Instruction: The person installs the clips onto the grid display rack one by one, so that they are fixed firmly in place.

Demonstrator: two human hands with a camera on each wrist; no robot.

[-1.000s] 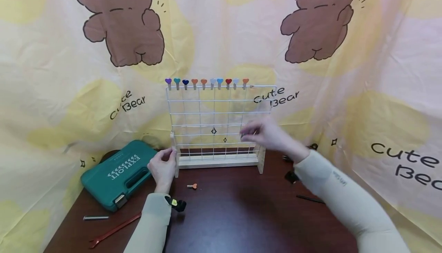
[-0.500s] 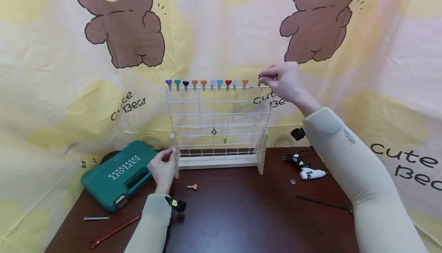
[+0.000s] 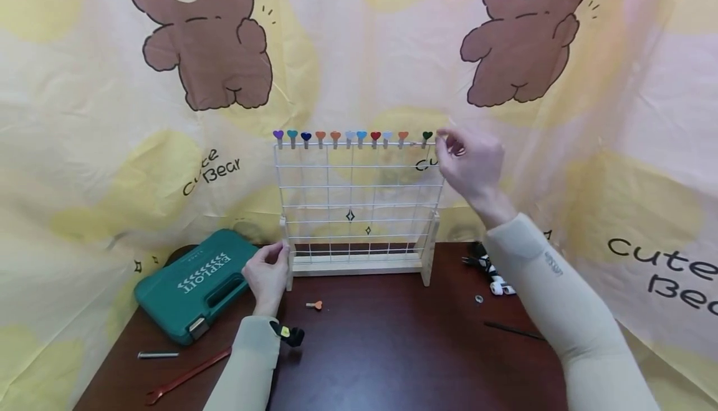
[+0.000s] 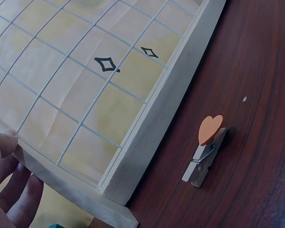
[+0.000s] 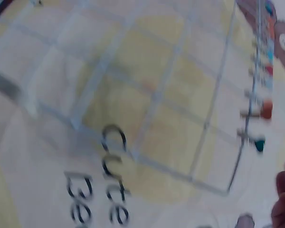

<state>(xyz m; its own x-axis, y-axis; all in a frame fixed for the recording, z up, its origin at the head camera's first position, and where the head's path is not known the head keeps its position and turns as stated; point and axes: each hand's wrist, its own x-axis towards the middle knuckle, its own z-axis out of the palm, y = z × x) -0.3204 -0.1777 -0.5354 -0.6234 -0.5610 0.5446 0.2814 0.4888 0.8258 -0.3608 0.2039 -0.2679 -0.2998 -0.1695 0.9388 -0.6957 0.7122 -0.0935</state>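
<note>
A white wire grid [image 3: 359,187] stands upright in a pale wooden stand [image 3: 356,266]. Along its top wire sits a row of several clothespins with coloured hearts. The dark green heart clothespin [image 3: 427,136] is clipped at the right end, also seen in the right wrist view [image 5: 259,144]. My right hand [image 3: 473,163] is just right of it, fingers bent, holding nothing. With thumb and fingers on either side, my left hand [image 3: 266,277] grips the stand's left upright [image 4: 61,178]. On the table lies a loose orange heart clothespin [image 4: 210,131], right of that hand.
A green tool case [image 3: 196,280] lies at the left, with a metal rod [image 3: 158,355] and a red wrench [image 3: 187,377] in front. Partly behind my right arm are a white glue gun [image 3: 497,288], a small metal ring [image 3: 479,299] and a black rod [image 3: 512,330].
My right hand rose from mid-grid to the top wire, then let go of the dark green heart clothespin and moved slightly right. The left hand stays on the stand.
</note>
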